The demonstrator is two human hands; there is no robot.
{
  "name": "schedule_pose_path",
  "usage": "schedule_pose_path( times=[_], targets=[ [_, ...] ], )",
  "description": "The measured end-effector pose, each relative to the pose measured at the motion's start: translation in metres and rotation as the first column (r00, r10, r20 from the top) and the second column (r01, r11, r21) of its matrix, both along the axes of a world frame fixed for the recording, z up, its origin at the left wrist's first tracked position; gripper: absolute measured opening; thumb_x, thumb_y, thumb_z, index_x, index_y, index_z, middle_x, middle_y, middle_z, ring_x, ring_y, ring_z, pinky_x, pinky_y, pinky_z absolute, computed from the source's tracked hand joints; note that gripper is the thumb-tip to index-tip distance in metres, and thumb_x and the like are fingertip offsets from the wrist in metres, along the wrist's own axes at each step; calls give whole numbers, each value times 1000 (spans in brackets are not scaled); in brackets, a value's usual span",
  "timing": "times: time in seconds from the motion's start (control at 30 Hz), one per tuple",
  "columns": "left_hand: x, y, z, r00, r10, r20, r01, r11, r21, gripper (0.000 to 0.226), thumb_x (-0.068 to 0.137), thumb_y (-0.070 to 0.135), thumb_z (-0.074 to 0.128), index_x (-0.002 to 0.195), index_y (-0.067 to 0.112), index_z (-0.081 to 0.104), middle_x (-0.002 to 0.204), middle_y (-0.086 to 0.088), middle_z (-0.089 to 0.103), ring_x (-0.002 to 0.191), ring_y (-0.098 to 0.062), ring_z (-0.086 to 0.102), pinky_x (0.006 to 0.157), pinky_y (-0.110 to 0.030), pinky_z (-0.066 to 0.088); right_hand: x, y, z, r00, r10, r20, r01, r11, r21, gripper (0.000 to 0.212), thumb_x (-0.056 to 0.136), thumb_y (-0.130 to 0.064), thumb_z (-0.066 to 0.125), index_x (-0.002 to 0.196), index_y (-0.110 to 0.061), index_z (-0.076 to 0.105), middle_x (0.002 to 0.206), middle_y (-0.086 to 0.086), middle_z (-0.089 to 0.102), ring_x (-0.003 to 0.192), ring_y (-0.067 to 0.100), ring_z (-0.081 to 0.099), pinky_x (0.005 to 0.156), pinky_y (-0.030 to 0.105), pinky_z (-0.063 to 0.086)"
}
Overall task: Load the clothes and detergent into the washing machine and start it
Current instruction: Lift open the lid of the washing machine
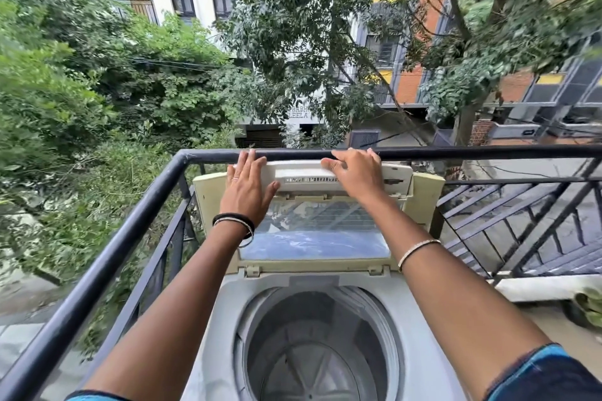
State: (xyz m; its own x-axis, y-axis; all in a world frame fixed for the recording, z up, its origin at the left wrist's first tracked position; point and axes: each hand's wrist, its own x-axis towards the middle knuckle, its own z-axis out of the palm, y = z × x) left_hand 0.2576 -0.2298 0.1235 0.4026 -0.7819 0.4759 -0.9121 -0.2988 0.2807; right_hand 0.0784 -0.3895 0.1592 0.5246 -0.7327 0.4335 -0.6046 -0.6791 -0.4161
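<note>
A grey top-loading washing machine [228,296] stands right below me on a balcony. Its folding lid [312,238] with a clear window is raised and leans back against the railing. The round drum [312,355] lies open and holds no clothes that I can see. My left hand [247,187] grips the left part of the lid's top edge, thumb wrapped around it. My right hand [355,172] rests over the right part of the same edge, fingers curled on it. No clothes or detergent show in this view.
A black metal railing [107,247] runs along the left and the far side, close behind the lid. More railing bars [521,218] close off the right. Something green lies on the floor at the right [589,306]. Trees and buildings lie beyond.
</note>
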Motion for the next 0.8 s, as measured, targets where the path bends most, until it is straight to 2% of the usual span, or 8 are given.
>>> schedule_pose_path(
  times=[0.1, 0.27, 0.37, 0.5, 0.67, 0.8],
  targets=[
    [-6, 7, 1, 1000, 7, 23, -8, 1000, 23, 64, 97, 54, 34, 146, 14, 27, 162, -9, 8, 150, -23, -2, 120, -43, -1, -12, 16, -1, 999, -24, 23, 25, 999, -40, 51, 91, -51, 54, 128, -17, 60, 132, 3, 62, 126, 22, 53, 116, 46, 27],
    [-20, 16, 0, 996, 63, 63, -65, 997, 37, 71, 96, 48, 42, 151, 13, 16, 162, -9, 4, 150, -24, -3, 120, -46, -1, -46, 35, -13, 990, -50, 131, 65, 991, -114, 42, 94, -39, 55, 128, -15, 60, 136, 3, 59, 133, 21, 47, 115, 42, 28],
    [-31, 18, -2, 994, 81, 76, -84, 996, 26, 75, 94, 44, 48, 152, 12, 13, 162, -10, 5, 150, -27, -1, 122, -50, 4, -68, 41, -24, 988, -57, 141, 77, 987, -141, 42, 92, -38, 57, 128, -17, 60, 135, 2, 60, 131, 19, 49, 113, 41, 33],
    [-64, 20, -7, 994, 108, 30, -106, 993, -51, 73, 91, 30, 56, 150, 10, 18, 162, -13, 6, 150, -28, 3, 122, -49, 10, -101, 48, -35, 991, -49, 126, 65, 991, -120, 39, 91, -31, 61, 128, -19, 60, 133, 1, 61, 128, 20, 49, 111, 42, 33],
    [-145, 15, -27, 996, 70, -53, -73, 995, -71, 62, 87, 21, 60, 141, 5, 34, 155, -18, 26, 145, -34, 23, 118, -49, 23, -168, 50, -67, 985, -81, 150, 94, 992, -82, 30, 88, -27, 57, 116, -22, 67, 116, -2, 69, 112, 18, 58, 96, 41, 45],
    [-230, 4, -56, 992, -23, -126, 12, 996, -89, 56, 85, 18, 60, 137, 7, 42, 148, -16, 38, 138, -34, 36, 113, -48, 32, -243, 46, -102, 985, -85, 151, 88, 996, -13, 28, 85, -24, 54, 108, -20, 69, 107, 0, 72, 103, 22, 61, 91, 41, 48]
  ],
)
